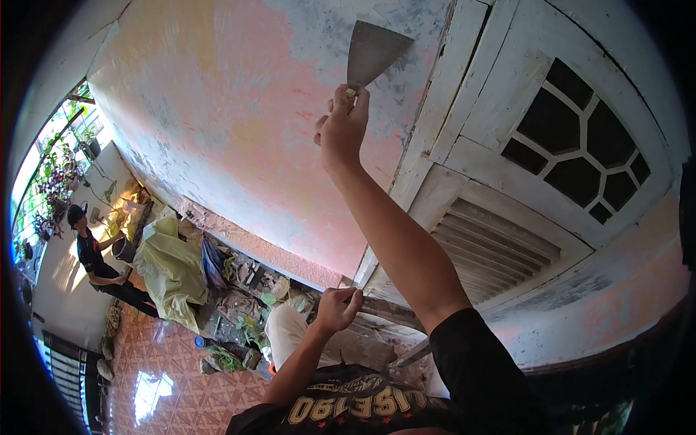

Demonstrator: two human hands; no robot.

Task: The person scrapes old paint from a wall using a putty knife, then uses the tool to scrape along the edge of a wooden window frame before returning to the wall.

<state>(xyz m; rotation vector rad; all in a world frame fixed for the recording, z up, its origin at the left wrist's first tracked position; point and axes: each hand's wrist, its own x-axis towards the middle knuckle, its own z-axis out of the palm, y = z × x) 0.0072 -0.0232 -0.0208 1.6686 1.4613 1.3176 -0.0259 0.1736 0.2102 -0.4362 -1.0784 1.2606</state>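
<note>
High against the wall [239, 130], my right hand [342, 129] grips a putty knife [375, 54] by its handle. Its wide grey blade points up, overlapping a patch where pink and yellow paint gives way to bluish grey. Down near my chest, my left hand [338, 310] is closed, fingers curled and thumb pointing right. A worn wooden bar [391, 312] begins right beside its thumb; what lies inside the curled fingers is hidden. My light-coloured trouser leg [288, 332] shows just below.
A white door frame [428, 145] with a louvred panel [500, 243] and dark vent openings [580, 138] stands right. Below left, rubble and plants [250, 330] lie beside a yellowish sheet [170, 264]. Another person [93, 254] stands there holding a dark bucket [123, 250] on the tiled floor [188, 362].
</note>
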